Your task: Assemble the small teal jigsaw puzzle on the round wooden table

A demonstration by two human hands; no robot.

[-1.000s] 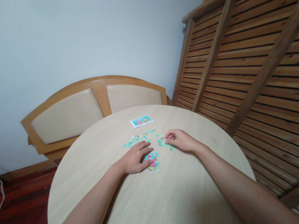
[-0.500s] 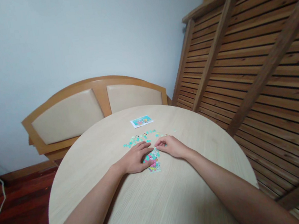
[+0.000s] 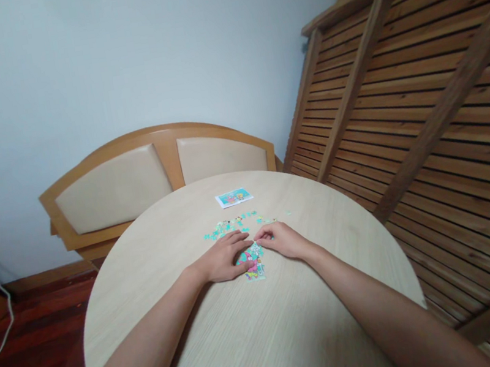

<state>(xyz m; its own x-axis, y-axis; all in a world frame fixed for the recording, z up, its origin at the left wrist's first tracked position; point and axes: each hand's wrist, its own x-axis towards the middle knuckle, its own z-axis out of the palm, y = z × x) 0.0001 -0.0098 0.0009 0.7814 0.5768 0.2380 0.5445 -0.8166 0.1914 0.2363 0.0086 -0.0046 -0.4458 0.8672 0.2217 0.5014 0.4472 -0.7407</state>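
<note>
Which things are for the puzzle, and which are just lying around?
In use: left hand and right hand at the joined puzzle part; loose pieces beyond them; picture card, probably the guide; table underneath.
Just there: padded bench, slatted wooden frame, cable on the floor.

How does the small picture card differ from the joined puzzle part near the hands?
The picture card lies alone at the far side of the table, untouched; the joined puzzle part lies close, with the left hand resting on it. The card shows whole; the joined part is partly hidden. Both lie flat and show teal.
</note>
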